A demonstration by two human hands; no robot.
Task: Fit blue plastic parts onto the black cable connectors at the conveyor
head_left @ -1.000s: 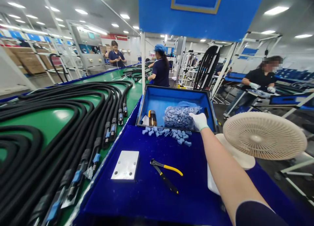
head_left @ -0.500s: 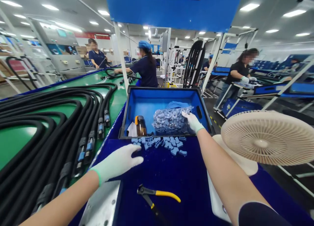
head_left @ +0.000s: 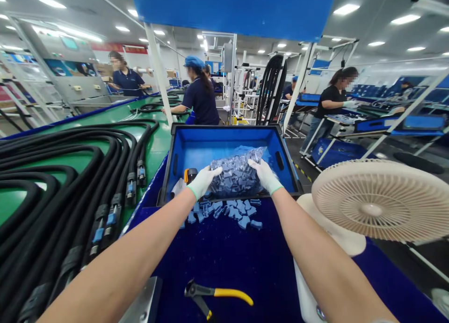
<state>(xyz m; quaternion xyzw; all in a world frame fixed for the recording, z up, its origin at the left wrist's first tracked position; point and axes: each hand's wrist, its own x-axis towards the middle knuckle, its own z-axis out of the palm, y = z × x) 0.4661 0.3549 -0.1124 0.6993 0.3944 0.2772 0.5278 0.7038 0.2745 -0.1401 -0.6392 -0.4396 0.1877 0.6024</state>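
Head view: a clear plastic bag (head_left: 235, 172) of small blue plastic parts lies in a blue plastic bin (head_left: 224, 147), at its front wall, between the left hand (head_left: 204, 182) and the right hand (head_left: 265, 175), both white-gloved. Each hand's fingers are together, pressed onto the bag's sides. Compared with the earlier frame, the left hand has moved from above the surface (head_left: 224, 262) onto the bag and now hides most of an amber bottle (head_left: 190, 175). Loose blue parts (head_left: 228, 215) lie on the surface just before the bin; yellow-handled pliers (head_left: 217, 292) lie nearer the person.
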